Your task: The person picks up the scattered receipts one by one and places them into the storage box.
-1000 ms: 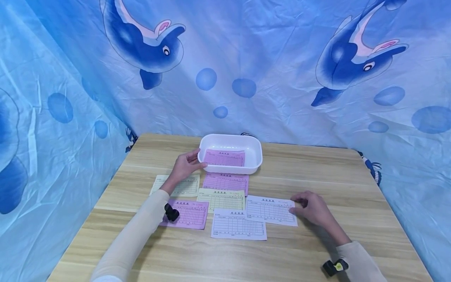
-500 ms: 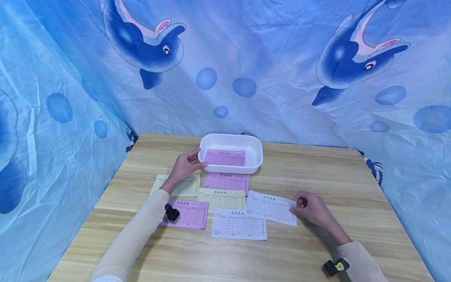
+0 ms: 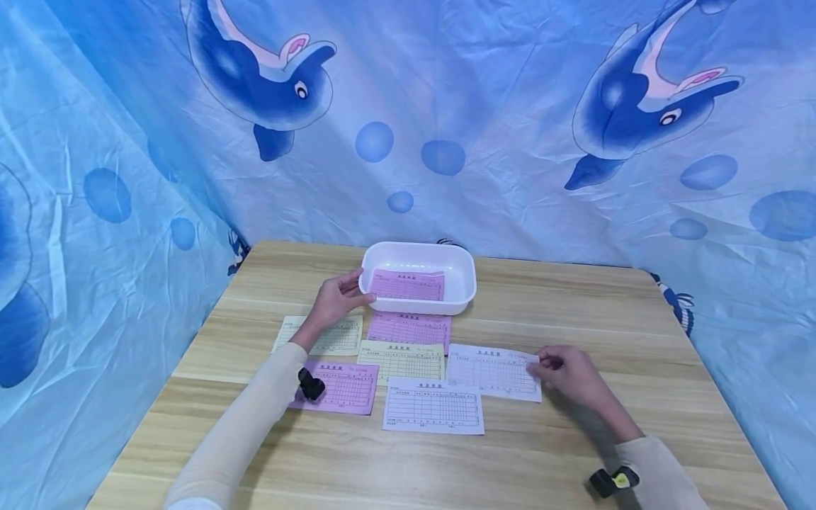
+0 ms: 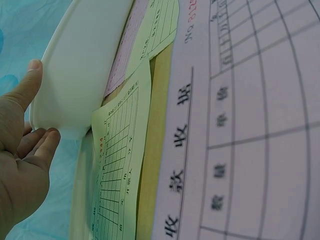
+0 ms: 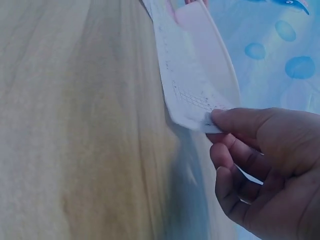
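My left hand (image 3: 331, 306) holds the left end of a white plastic tray (image 3: 421, 307), thumb on its near side and fingers at its far side. A pink receipt slip (image 3: 408, 286) lies inside the tray. In the left wrist view the thumb and fingertips are at the tray wall (image 4: 82, 65). My right hand (image 3: 571, 377) pinches the right edge of a white receipt slip (image 3: 487, 370) between thumb and fingers. The right wrist view shows that slip's held end (image 5: 187, 107) raised over the table. Its near left corner overlaps a second white receipt slip (image 3: 433, 411).
In front of the tray lie a pink slip (image 3: 411, 330) and a pale yellow slip (image 3: 400, 361). Another yellow slip (image 3: 341, 338) and another pink slip (image 3: 350, 388) lie partly under the left arm. A blue dolphin-print cloth (image 3: 510, 205) hangs behind the wooden table (image 3: 561, 301).
My right hand has lifted the right end of the white receipt slip and shifted it slightly away and to the right. The left hand and tray have barely moved.
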`<state>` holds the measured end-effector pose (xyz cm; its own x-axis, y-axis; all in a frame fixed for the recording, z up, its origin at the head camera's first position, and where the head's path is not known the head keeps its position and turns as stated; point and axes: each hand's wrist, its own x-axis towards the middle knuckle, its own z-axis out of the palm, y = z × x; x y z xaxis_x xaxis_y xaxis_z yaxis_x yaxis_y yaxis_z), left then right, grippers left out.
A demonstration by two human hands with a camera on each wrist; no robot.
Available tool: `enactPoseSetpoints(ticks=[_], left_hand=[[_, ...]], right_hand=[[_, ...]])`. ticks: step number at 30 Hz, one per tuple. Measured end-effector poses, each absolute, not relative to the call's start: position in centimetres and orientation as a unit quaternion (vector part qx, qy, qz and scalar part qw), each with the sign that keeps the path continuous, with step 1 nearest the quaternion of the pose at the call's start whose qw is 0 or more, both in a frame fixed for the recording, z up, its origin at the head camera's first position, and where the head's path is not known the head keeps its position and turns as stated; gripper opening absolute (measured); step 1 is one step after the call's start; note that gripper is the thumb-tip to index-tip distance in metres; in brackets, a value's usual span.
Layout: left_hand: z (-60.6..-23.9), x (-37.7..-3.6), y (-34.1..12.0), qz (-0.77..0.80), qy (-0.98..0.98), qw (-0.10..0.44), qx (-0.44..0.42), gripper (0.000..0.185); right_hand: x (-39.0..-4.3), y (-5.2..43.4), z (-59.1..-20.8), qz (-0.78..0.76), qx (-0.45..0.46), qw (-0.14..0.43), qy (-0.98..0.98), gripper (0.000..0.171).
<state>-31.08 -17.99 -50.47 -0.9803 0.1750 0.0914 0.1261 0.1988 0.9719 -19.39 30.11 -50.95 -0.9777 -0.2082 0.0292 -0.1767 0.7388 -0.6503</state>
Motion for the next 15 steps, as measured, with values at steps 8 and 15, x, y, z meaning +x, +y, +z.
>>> enactPoseSetpoints(ticks=[8,15], left_hand=[[-50.3,-30.8,-18.0,0.623,0.776,0.017,0.095,0.078],[-50.4,-30.9,-18.0,0.627,0.772,0.017,0.102,0.079]], right_hand=[[-19.2,30.4,-50.1,-0.39,-0.107,0.023,0.914,0.015],[-19.2,30.5,-49.4,-0.4,-0.095,0.01,0.912,0.013]])
